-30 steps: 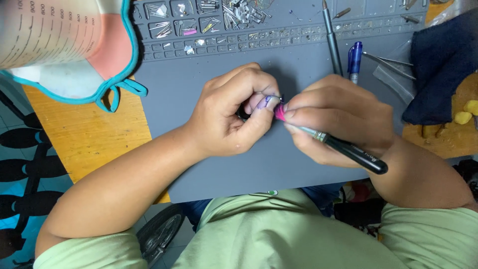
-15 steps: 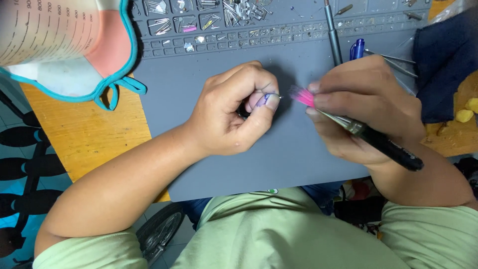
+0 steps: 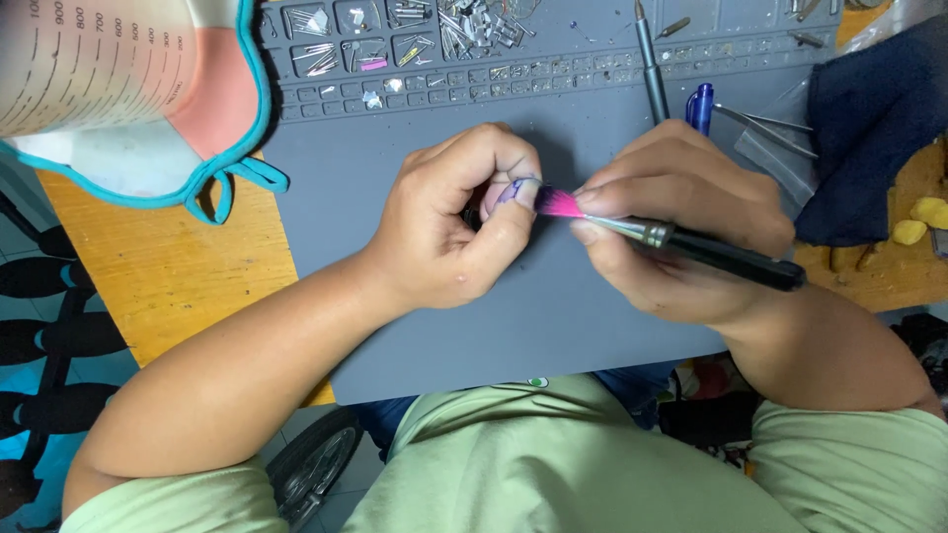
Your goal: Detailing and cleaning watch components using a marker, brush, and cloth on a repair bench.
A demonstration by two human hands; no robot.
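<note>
A: Head view is showing your left hand [image 3: 449, 232] curled tight over the grey mat [image 3: 553, 326]. What is it gripping?

B: You are pinching a small purple piece [image 3: 515, 190] between thumb and forefinger, so that grip is closed on it. The piece is too small to tell what it is. It is sitting just above the middle of the mat, between your two hands.

A: And the right hand [image 3: 681, 232]?

B: Its grip is closed around a brush [image 3: 681, 239] with a black handle and a silver collar. You are holding it almost level, handle pointing right past your wrist, and its pink bristles [image 3: 558, 204] are touching the purple piece.

A: What is lying around you?

B: The mat is covering most of the wooden desk [image 3: 168, 276]. Along its far edge, small compartments [image 3: 395, 39] are holding metal bits and tiny parts. A grey tool [image 3: 650, 64] and a blue pen [image 3: 699, 107] are lying just beyond your right knuckles, with tweezers [image 3: 765, 123] beside them. A dark blue cloth [image 3: 869, 128] is sitting at the right, with yellow crumbs [image 3: 918, 219] near it. At the upper left, a measuring cup [image 3: 89, 64] and a teal-edged mask [image 3: 207, 138] are filling the corner, close to the camera.
</note>
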